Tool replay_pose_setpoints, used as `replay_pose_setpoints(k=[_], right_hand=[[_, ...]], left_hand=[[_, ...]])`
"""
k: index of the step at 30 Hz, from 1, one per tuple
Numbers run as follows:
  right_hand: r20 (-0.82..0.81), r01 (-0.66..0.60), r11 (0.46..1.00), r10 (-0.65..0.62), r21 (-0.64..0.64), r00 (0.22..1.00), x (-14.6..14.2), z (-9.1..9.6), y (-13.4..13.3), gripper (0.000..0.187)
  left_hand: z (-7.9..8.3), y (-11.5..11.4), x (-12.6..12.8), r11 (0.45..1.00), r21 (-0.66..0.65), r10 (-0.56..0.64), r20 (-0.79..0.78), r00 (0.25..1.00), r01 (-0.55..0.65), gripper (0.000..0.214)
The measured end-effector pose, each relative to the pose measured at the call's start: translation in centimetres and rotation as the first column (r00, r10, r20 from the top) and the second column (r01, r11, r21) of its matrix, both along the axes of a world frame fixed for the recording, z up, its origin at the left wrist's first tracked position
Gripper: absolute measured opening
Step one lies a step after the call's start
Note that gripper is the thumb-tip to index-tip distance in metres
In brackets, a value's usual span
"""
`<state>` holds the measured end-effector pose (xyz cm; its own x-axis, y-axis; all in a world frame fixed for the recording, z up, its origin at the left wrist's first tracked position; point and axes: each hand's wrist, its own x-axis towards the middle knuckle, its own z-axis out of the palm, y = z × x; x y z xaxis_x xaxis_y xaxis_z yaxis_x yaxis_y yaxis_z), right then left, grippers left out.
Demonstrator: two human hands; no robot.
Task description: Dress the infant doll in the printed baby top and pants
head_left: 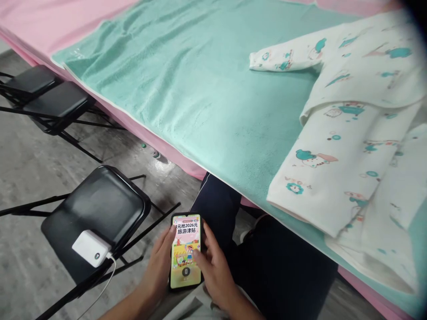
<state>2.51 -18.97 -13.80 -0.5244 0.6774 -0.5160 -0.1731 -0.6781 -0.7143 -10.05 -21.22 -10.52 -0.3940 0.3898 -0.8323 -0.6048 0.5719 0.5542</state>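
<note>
A smartphone (186, 253) in a dark case is held upright over my lap, its lit screen showing a colourful picture with Chinese text. My left hand (160, 251) grips its left edge, the thumb along the side. On the other side my right hand (213, 262) wraps round the right edge, with its thumb over the lower part of the screen. Beyond the phone, on the table, lies a white child's garment (320, 155) with teal and orange prints, one sleeve stretched to the left. Neither hand touches it.
A teal towel-like cloth (200, 89) covers much of the pink-covered table (66, 26). At my left, a black folding chair (100, 204) bears a white power bank (90, 248) with a cable (108, 282). More folding chairs (60, 104) and a bottle (151, 151) are farther off.
</note>
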Motion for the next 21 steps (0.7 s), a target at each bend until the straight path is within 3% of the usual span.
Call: replay_pose_setpoints(k=[4, 11, 14, 21], right_hand=[[0.302, -0.067, 0.989, 0.025, 0.129, 0.953, -0.4, 0.4, 1.7, 0.037], [0.581, -0.157, 0.97, 0.021, 0.186, 0.814, -0.9, 0.7, 2.7, 0.037], [0.622, -0.161, 0.973, 0.025, 0.163, 0.782, -1.0, 0.6, 2.7, 0.038], [0.48, -0.11, 0.973, -0.001, 0.203, 0.877, -0.8, 0.7, 2.4, 0.038]], left_hand=[[0.0, -0.2, 0.3, 1.0, -0.023, 0.001, 0.047, 0.999, 0.0, 0.055], [0.0, -0.5, 0.4, 0.997, -0.072, -0.016, -0.017, 1.0, 0.014, 0.056], [-0.2, -0.6, 0.5, 0.996, -0.087, -0.012, -0.007, 1.0, 0.012, 0.057], [-0.6, -0.8, 0.4, 0.998, -0.064, -0.005, -0.004, 1.0, 0.005, 0.054]])
